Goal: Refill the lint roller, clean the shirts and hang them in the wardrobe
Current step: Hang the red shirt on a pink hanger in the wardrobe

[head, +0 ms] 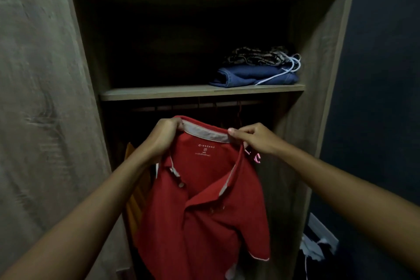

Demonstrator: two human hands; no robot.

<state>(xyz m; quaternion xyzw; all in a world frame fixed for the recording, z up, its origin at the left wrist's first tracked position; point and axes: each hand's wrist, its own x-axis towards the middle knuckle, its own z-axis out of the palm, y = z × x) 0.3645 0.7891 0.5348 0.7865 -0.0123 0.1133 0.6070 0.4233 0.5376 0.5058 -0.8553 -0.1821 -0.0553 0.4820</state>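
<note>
Gripping the collar, the fingers [241, 132] of the left hand [164, 136] and right hand [252, 137] hold the red polo shirt [204, 211] spread, probably for hanging; it dangles below the shelf [159, 93], before the rail [181, 107] beneath that shelf.

between the two hands hangs a red polo shirt [204, 200] with a pale grey collar band. above them lie a navy blue folded garment [254, 76] and a brown-and-black patterned one [252, 55]. left of the left hand, orange cloth [133, 207].
</note>
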